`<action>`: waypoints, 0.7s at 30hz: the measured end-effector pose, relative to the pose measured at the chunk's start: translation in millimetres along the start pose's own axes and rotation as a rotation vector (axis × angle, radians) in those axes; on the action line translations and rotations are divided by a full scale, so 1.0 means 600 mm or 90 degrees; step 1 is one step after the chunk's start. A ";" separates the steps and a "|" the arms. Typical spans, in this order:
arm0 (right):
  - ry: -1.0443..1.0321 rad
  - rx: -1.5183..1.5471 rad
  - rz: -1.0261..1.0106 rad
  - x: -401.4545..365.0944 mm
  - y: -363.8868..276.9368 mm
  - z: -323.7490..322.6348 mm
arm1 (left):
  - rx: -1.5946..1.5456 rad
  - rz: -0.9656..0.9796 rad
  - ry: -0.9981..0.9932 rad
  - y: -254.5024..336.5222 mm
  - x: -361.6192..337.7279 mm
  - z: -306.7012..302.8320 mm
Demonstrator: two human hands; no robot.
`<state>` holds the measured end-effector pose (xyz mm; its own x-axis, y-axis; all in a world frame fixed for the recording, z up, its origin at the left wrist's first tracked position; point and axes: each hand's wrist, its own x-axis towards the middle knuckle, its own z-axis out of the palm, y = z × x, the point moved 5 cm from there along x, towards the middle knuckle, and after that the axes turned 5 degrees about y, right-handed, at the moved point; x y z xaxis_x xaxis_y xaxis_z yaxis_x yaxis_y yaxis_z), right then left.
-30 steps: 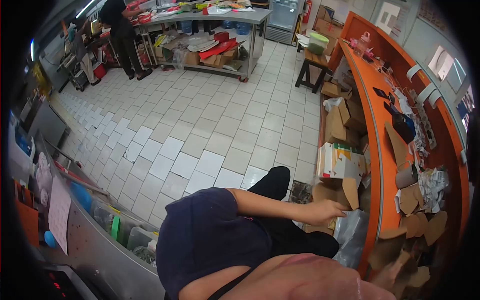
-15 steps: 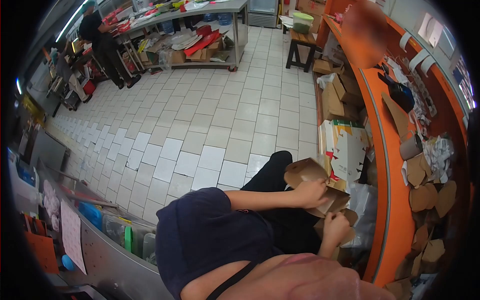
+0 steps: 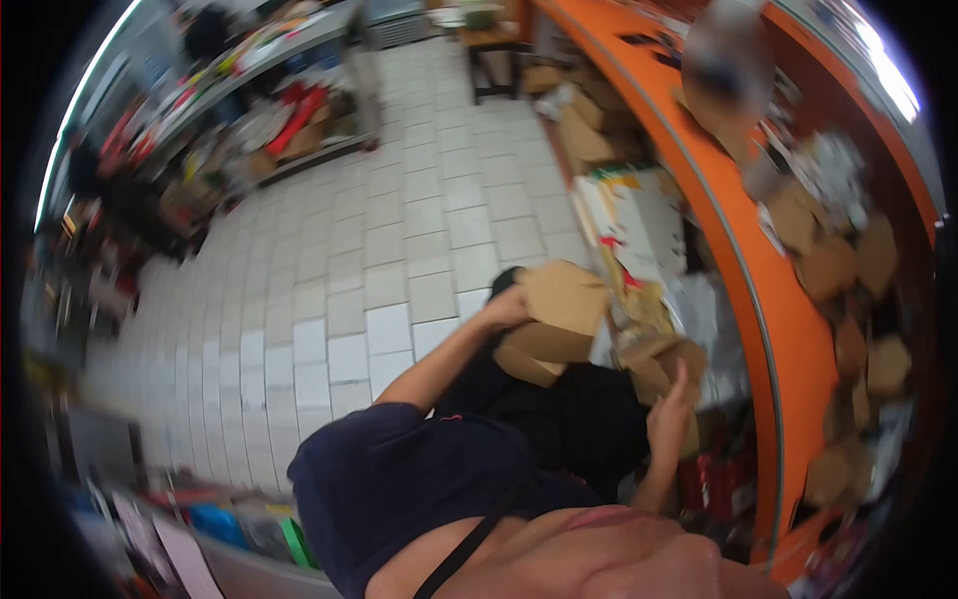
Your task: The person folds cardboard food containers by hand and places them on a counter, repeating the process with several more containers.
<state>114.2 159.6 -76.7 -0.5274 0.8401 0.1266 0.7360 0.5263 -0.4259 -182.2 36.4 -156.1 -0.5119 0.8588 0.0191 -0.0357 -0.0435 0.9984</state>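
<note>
Since the earlier frame the brown carton (image 3: 561, 304) has lifted up and leftward. The left hand (image 3: 507, 305) clamps its edge, and I judge it half-formed. The right hand (image 3: 669, 419) is by the flat cartons (image 3: 654, 364); I cannot tell its grip. More blanks (image 3: 828, 265) wait on the orange counter (image 3: 743, 280).

left hand (image 3: 509, 305) on brown cardboard box (image 3: 559, 299)

From the left hand (image 3: 509, 304), tiled floor (image 3: 399, 250) lies open from eight to eleven o'clock. The gripped cardboard box (image 3: 559, 304) blocks three; beyond, stacked cartons (image 3: 629, 215) and the orange counter (image 3: 758, 299) close off one to four.
</note>
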 end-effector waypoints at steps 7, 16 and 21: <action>0.030 -0.047 -0.129 0.006 0.001 -0.026 | 0.501 0.061 -0.480 0.183 -0.008 0.091; 0.089 0.084 -0.331 0.018 -0.092 -0.039 | 0.447 0.133 -0.518 0.091 0.009 0.258; 0.155 0.336 -0.229 0.011 -0.015 -0.150 | 0.546 0.084 -0.434 0.055 0.003 0.235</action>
<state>142.3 172.3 8.7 -0.5439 0.6634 0.5139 0.1946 0.6954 -0.6918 -63.2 108.4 -115.8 0.1216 0.9865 -0.1100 0.7269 -0.0130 0.6866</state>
